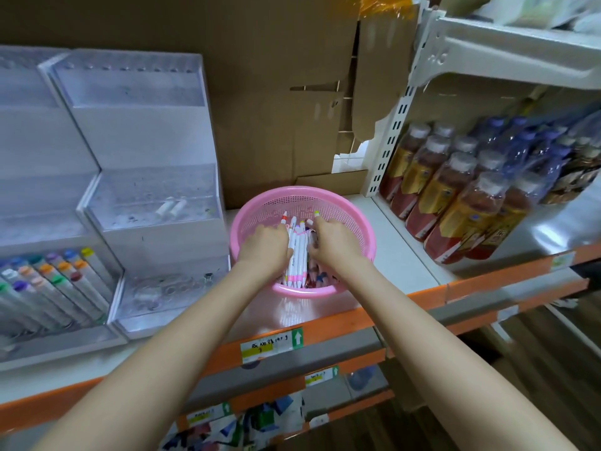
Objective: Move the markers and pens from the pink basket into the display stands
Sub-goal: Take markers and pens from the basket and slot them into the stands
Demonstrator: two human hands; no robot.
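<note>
Inside the pink basket (pixel 326 194), near the shelf (pixel 398 255) edge, left hand (pixel 265 245) and right hand (pixel 335 243) curl round bundled pens (pixel 297 253). Risk: a loose two-handed grip could spill pens before the display stands (pixel 146 190), and a snagged rim could tip the basket.

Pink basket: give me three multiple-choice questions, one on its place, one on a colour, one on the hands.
1. Where is the basket?
A. between stands and bottles
B. on the floor
C. atop the stands
2. Shelf edge colour?
A. blue
B. orange
C. black
3. The hands?
A. hanging idle
B. on a bottle
C. left hand and right hand gripping pens in the basket
Answers: A, stands on its left, bottles on its right; B, the front strip is orange; C, fingers curl round pens.
</note>
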